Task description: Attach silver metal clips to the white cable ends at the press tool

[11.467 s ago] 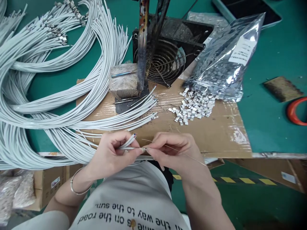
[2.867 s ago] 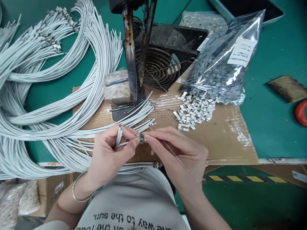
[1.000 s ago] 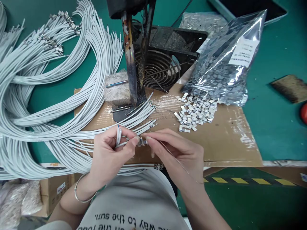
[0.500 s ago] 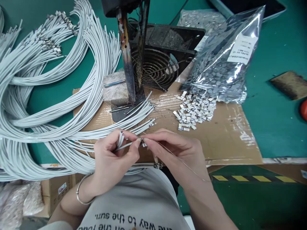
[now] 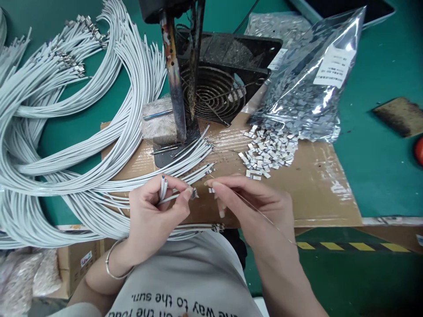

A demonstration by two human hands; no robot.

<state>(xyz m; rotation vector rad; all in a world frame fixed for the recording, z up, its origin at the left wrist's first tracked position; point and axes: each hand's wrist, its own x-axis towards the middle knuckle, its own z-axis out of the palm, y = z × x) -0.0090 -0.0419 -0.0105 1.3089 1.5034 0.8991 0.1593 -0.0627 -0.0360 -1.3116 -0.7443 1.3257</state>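
Note:
My left hand is closed around a few white cables; two cut ends with coloured cores stick up by the forefinger. Between its thumb and forefinger, one cable ends in a small metal connector. My right hand pinches a thin strand of solder wire, which trails back over the wrist. A small silvery connector piece shows at the right fingertips. The two hands are a short gap apart, above the cardboard. Ahead of them the soldering iron points down, touching neither hand.
Loose metal connectors lie piled beside an open plastic bag. Behind the iron stands a black fan. Large bundles of white cable cover the left side. A dirty sponge sits at the right.
My right hand has drawn away to the right from the left fingertips, taking the solder wire along. The left hand has barely moved, and its cable's connector now shows clearly.

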